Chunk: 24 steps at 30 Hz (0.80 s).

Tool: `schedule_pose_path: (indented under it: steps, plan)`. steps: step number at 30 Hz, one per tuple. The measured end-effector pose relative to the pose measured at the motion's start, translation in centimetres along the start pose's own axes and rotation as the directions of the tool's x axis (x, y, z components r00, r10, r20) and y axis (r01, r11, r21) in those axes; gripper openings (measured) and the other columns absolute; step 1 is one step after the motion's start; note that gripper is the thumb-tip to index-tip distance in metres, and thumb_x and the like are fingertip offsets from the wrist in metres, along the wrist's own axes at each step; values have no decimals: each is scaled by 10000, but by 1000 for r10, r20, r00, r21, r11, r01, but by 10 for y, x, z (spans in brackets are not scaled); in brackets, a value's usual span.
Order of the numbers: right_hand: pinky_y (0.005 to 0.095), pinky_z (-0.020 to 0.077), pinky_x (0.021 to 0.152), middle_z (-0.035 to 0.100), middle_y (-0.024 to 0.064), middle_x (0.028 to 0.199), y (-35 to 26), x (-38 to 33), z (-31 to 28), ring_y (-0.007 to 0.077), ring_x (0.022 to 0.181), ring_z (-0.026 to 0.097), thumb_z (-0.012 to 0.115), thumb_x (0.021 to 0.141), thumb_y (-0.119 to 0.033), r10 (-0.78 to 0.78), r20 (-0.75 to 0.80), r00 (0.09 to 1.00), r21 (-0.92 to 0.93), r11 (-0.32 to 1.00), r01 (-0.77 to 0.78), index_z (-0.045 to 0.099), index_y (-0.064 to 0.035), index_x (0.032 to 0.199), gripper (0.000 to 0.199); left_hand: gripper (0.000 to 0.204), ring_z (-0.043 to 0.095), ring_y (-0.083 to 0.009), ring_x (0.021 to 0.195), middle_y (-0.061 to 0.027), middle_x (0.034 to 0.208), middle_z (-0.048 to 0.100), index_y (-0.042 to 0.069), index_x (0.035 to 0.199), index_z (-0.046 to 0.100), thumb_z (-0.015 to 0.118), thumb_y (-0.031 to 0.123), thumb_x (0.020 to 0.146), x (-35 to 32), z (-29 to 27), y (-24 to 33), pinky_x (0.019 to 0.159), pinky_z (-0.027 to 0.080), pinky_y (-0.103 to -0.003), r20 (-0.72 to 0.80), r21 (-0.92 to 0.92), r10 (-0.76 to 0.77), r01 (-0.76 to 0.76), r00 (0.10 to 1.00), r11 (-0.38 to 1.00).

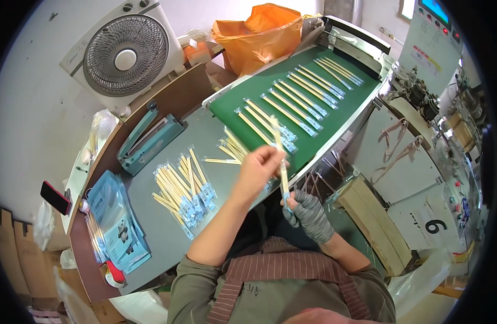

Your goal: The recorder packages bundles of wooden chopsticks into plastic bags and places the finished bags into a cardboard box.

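Between my two hands stands a small bunch of wrapped chopsticks, pale wooden sticks in clear sleeves with light-blue ends. My bare left hand pinches it around the middle. Lower down, my right hand, in a grey fingerless-looking glove, grips the blue end. Just beyond, more packets of chopsticks lie slanted in a spaced row along the green conveyor belt. A loose pile of packets rests on the grey table left of my left arm, and a smaller heap lies by the belt's near end.
At the left are a teal bag sealer, blue printed bags and a phone on a holder. A fan and an orange bag stand behind. Machinery and a wooden box flank the right side.
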State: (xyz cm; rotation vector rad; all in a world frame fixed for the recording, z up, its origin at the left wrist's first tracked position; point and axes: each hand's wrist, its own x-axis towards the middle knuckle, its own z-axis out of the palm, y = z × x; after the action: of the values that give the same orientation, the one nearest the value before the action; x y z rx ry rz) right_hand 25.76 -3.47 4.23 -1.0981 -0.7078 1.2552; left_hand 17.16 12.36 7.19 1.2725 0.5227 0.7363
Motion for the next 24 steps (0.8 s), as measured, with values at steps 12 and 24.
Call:
schedule_pose_path:
  steps: [12,24]
  plan:
    - [190,372,521,590,-49,708,-80,90,-45,28,578,454,666,841,-293,-251,-155,955,-439,884,161,705,-78,964,251,173,532,-43,626,-36,798,665,0,900,641,614,171,899,-38,-2,-22,565,433,-187,314,228,-223,154,923,961]
    - [174,256,390,405,-66,599,-136,73,-165,26,460,337,610,897,-262,-328,-705,629,-2,887,461,661,-39,1007,254,207,547,-52,613,-34,772,672,14,915,654,621,217,893,-40,1,-18,582,436,-183,326,289,-359,269,875,919]
